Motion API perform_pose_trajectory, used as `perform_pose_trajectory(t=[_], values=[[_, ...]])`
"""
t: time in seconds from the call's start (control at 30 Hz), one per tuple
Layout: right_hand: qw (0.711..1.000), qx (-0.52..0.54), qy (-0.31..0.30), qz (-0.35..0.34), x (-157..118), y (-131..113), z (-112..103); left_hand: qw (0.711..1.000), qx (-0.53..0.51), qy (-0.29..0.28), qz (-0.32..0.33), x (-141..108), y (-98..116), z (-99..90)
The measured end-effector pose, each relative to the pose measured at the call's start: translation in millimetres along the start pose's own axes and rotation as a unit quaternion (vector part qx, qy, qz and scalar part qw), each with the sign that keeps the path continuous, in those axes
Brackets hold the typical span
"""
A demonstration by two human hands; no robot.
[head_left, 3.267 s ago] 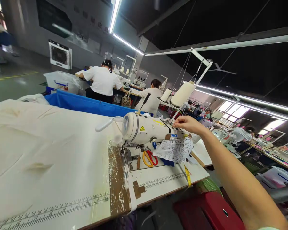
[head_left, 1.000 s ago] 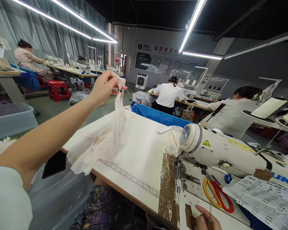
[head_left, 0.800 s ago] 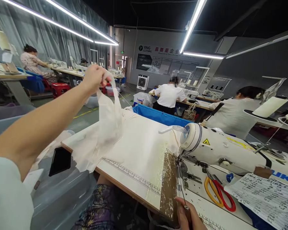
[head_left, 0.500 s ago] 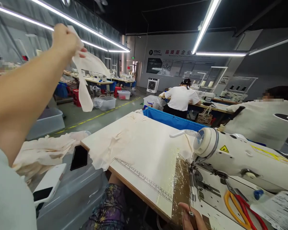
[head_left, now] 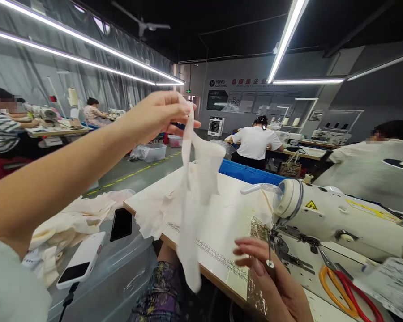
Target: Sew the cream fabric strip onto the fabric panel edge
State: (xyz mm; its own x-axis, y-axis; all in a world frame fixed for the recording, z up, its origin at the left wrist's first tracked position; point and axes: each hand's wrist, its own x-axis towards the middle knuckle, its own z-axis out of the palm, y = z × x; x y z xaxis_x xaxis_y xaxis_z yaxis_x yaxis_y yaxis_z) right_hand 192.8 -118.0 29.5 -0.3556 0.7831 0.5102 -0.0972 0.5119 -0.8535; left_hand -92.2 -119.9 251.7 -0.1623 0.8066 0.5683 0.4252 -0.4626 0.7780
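Observation:
My left hand point(head_left: 174, 109) is raised over the table and pinches the top of a pale cream fabric piece point(head_left: 206, 170). The cloth hangs in two parts, a long narrow strip and a wider one, its lower end blurred by motion. Low at the right, near the sewing machine point(head_left: 336, 214), my right hand point(head_left: 272, 277) has its fingers partly extended. It holds an awl point(head_left: 270, 264) with a thin metal shaft pointing up; most of its handle is hidden in the hand. Under the hanging cloth lies the white tabletop point(head_left: 221, 223), printed with a ruler scale.
Orange-and-red-handled scissors point(head_left: 339, 286) lie on the machine bed. More cream fabric point(head_left: 154, 210) rests on the tabletop's left. A black phone point(head_left: 121, 223), a white power bank point(head_left: 82, 259) and a fabric pile point(head_left: 77, 219) sit at left. A blue bin point(head_left: 248, 172) stands behind; co-workers sit around.
My left hand has come down and right, bringing the fabric piece in front of the table. My right hand has risen slightly with the awl, its fingers stretching out. The view has turned slightly left.

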Motion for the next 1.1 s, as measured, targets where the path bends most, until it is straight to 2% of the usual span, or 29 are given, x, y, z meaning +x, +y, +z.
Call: perform_pose_trajectory(t=[0.07,0.13,0.3,0.37,0.43,0.5,0.57,0.63,0.7,0.77,0.8,0.87,0.9,1.0,1.1], values=[[0.997,-0.017,-0.040,-0.066,11,-10,2,0.998,-0.043,-0.047,-0.008,-13,-7,20.4],[0.994,-0.027,-0.019,-0.106,17,-18,3,0.990,-0.105,-0.089,-0.027,-27,-15,41.9],[0.977,-0.019,0.167,-0.134,16,-22,-7,0.941,-0.272,-0.188,-0.075,-61,-30,88.8],[0.974,-0.004,0.195,-0.116,14,-18,-14,0.911,-0.304,-0.258,-0.104,-70,-35,100.3],[0.982,0.032,0.169,-0.083,13,-11,-18,0.878,-0.315,-0.335,-0.131,-77,-39,108.4],[0.992,0.075,0.103,-0.025,8,-2,-15,0.841,-0.304,-0.423,-0.148,-85,-42,113.6],[0.990,0.127,0.024,0.062,-4,6,-5,0.787,-0.272,-0.531,-0.156,-97,-41,115.4],[0.968,0.192,-0.049,0.151,-22,10,7,0.727,-0.217,-0.628,-0.173,-111,-38,113.2],[0.941,0.240,-0.111,0.211,-43,11,13,0.694,-0.142,-0.679,-0.192,-125,-35,107.7],[0.937,0.199,-0.151,0.243,-64,9,8,0.686,-0.073,-0.697,-0.197,-134,-36,101.5],[0.950,0.137,-0.151,0.238,-72,7,1,0.686,-0.053,-0.700,-0.193,-137,-39,99.4],[0.980,-0.022,-0.107,0.168,-83,5,-17,0.686,-0.061,-0.697,-0.200,-138,-52,99.1],[0.985,-0.102,-0.077,0.114,-86,4,-27,0.693,-0.081,-0.683,-0.214,-137,-62,101.4],[0.957,-0.288,-0.013,-0.014,-91,1,-53,0.726,-0.149,-0.622,-0.253,-130,-96,116.5],[0.931,-0.365,0.011,-0.028,-99,0,-66,0.734,-0.186,-0.603,-0.250,-122,-126,135.8]])
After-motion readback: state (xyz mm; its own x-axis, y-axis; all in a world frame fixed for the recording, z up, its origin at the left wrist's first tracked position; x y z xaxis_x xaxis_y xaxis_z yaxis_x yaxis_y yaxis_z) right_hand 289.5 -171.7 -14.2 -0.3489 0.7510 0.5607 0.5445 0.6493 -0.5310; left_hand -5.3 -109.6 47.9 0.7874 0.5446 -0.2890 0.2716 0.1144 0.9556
